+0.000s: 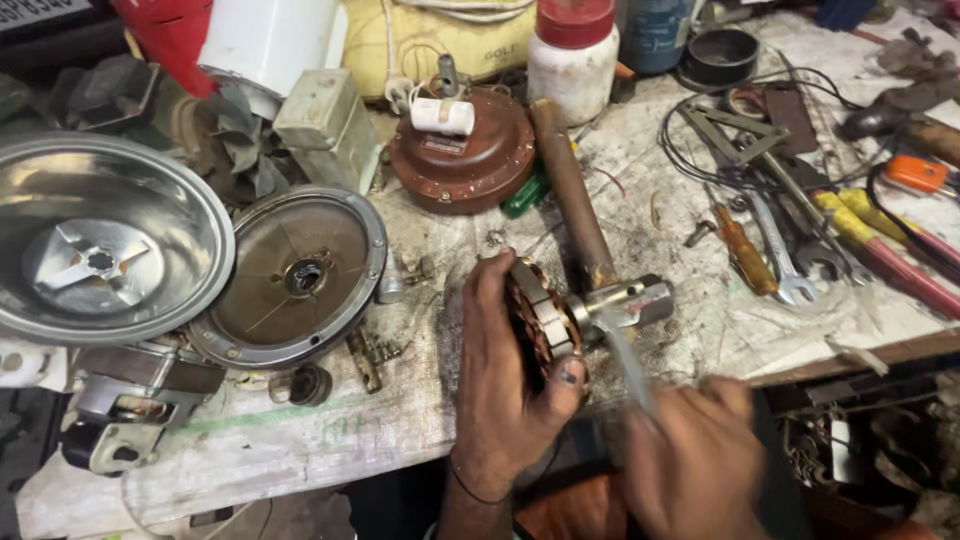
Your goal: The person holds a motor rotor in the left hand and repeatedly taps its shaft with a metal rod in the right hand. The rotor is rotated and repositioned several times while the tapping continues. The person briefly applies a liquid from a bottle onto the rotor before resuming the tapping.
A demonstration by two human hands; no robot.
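Now the left hand (510, 380) is closed around a round motor stator (540, 318), a ring of layered metal with copper-brown windings inside, and holds it on edge near the front edge of the counter (330, 430). A shiny steel shaft block (630, 300) comes out from the side of the stator, and a long rusty brown rod (570, 190) lies behind it, touching or almost touching. The right hand (695, 460) is blurred; it is closed on a thin grey metal tool (625, 365) whose tip is at the shaft block.

The counter is covered with dirty, scratched white sheet. On its left side a polished steel bowl (100, 235) lies open, with a flat cross-shaped blade (90, 262) in its middle. Just beside it a dull round metal cover (300, 275) has a bearing hole in the centre. Further back there is a brown domed motor housing (465, 155) with a white plastic part on top, and a white plastic jar (572, 60) with a red lid; what is inside I cannot tell. On the right lie a spanner (780, 255), a screwdriver with amber handle (745, 250) and pliers with yellow and red grips (880, 245), among black wires.
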